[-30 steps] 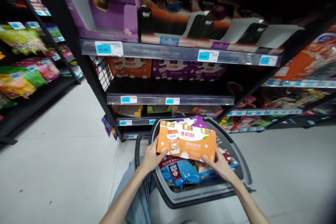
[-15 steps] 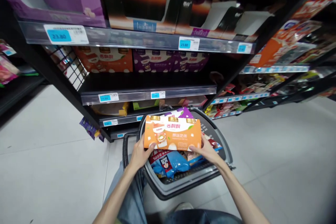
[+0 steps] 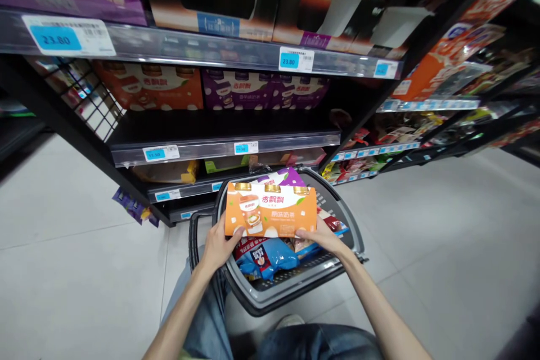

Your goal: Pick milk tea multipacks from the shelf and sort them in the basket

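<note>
An orange and white milk tea multipack (image 3: 270, 211) with gold lids along its top is held level over the shopping basket (image 3: 295, 292). My left hand (image 3: 220, 243) is closed on its left end, thumb on the front. At the right end, my right hand (image 3: 323, 235) grips it the same way. Behind it, partly hidden, a purple and white multipack (image 3: 291, 177) lies in the basket. Below the orange pack are a blue Quaker bag (image 3: 270, 259) and another red and blue package (image 3: 333, 221).
Ahead, a black store shelf (image 3: 223, 149) holds an orange pack (image 3: 156, 90) and purple packs (image 3: 261, 91) at the back. Open display boxes (image 3: 312, 11) stand on the shelf above. Snack bags (image 3: 426, 76) fill racks to the right. Small purple packets (image 3: 134, 208) hang by the shelf's left post.
Both hands still hold the orange multipack over the basket. The whole view has shifted slightly, with shelf, basket and pack now a little further left and up.
</note>
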### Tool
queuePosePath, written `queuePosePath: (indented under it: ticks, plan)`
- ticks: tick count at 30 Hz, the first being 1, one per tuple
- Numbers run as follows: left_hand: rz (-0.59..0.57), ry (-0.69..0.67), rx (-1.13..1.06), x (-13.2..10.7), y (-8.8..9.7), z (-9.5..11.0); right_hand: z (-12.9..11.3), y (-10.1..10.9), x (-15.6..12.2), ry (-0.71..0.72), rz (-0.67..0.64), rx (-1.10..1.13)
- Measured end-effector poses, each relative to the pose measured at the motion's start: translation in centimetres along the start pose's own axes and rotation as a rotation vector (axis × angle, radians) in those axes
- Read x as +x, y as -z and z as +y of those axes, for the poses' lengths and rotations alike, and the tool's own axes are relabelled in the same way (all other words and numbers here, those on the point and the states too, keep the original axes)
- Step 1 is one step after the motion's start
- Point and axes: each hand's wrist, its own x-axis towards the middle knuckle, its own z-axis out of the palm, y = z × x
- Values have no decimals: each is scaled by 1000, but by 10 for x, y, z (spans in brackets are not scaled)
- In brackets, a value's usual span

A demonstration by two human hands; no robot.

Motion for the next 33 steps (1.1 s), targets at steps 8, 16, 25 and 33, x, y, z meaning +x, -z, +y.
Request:
queuePosePath:
  ticks: [8, 16, 25, 33]
  plan:
    - [8, -2, 11, 2, -2, -2, -4, 3, -1, 3, -15, -66]
    - [31, -6, 0, 3, -1, -3, 1, 11, -6, -42, 3, -14]
    - [32, -31, 19, 2, -3, -5, 1, 12, -10, -48, -80, -4]
    - [18, -11, 45, 2, -3, -6, -17, -5, -11, -37, -138, -31]
